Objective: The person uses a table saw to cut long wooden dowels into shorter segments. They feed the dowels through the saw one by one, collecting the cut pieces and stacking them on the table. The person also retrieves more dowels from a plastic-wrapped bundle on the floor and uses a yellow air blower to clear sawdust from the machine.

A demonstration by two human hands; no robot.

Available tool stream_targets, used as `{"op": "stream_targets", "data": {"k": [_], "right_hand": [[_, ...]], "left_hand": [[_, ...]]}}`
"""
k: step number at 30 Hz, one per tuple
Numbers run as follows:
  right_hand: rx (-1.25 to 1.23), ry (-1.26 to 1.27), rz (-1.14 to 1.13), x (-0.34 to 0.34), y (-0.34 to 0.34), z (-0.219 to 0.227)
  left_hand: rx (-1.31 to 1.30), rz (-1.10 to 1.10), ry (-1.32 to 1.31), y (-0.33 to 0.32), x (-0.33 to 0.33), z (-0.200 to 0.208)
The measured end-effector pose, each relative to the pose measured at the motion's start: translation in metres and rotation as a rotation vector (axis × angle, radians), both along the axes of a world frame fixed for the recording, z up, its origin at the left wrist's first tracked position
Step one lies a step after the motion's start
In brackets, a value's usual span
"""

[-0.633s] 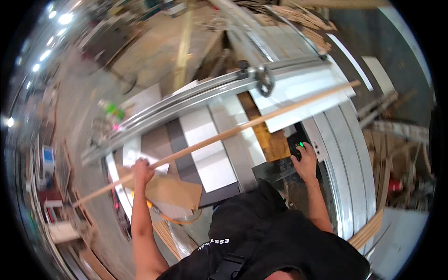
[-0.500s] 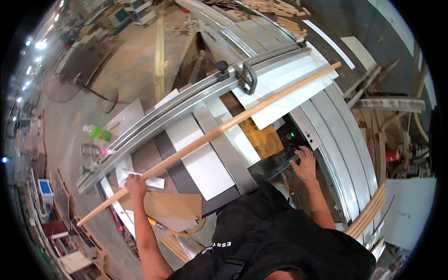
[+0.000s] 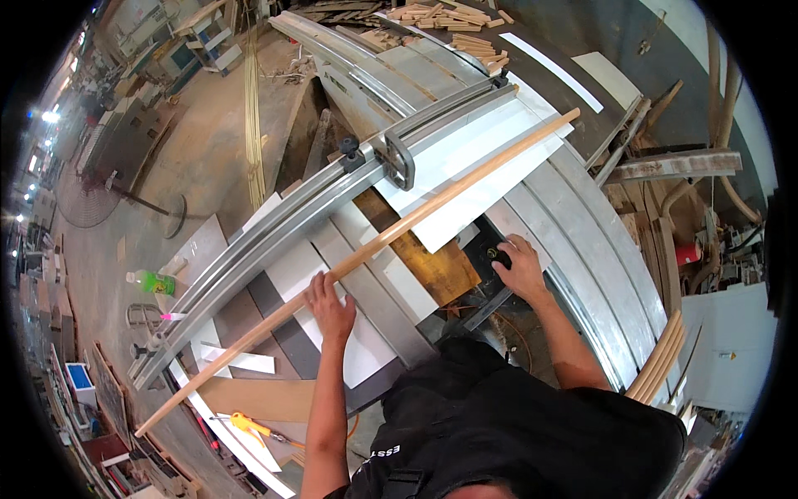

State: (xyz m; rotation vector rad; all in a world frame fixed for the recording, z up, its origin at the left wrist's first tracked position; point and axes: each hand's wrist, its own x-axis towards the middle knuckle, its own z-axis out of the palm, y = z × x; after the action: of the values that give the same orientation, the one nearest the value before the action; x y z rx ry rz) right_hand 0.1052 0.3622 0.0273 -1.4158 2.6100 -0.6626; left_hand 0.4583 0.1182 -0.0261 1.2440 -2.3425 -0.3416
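A long, pale wooden rod (image 3: 453,198) lies slantwise over the machine table, from the near left to the far right. My left hand (image 3: 331,312) has its fingers curled over the rod around its middle, with the thumb apart. Under that hand is a white panel (image 3: 372,359) beside a metal strip. Farther right, my right hand (image 3: 522,270) has its fingertips closed around a round black knob (image 3: 501,256) on a dark recessed panel. Part of the knob is hidden by the fingers. A yellow-brown worn board (image 3: 436,270) sits left of the knob.
A metal fence (image 3: 274,241) with a black clamp handle (image 3: 395,162) crosses behind the rod. White sheets (image 3: 440,224) lie under the rod's far part. A yellow air gun (image 3: 247,422) rests at the near left. Wood offcuts (image 3: 440,15) are piled far back. A green bottle (image 3: 151,282) stands left.
My left hand has moved right along the rod, from near its left end to about its middle. My right hand has moved from the dark panel's near edge onto the knob. The view has shifted.
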Motion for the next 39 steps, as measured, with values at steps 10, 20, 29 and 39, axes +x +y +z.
{"op": "stream_targets", "data": {"k": [10, 20, 29, 39], "right_hand": [[0.065, -0.074, 0.143, -0.131, -0.04, -0.002], [-0.021, -0.047, 0.083, -0.251, -0.06, -0.007], [0.057, -0.025, 0.259, -0.289, -0.141, -0.033], [-0.076, 0.049, 0.158, -0.268, -0.175, -0.064]], "left_hand": [[0.043, 0.021, -0.167, -0.006, -0.147, -0.002], [0.147, 0.052, -0.303, -0.039, -0.133, 0.0], [0.142, 0.204, -0.292, -0.039, -0.098, 0.007], [0.293, 0.129, 0.288, -0.005, -0.258, 0.035]]}}
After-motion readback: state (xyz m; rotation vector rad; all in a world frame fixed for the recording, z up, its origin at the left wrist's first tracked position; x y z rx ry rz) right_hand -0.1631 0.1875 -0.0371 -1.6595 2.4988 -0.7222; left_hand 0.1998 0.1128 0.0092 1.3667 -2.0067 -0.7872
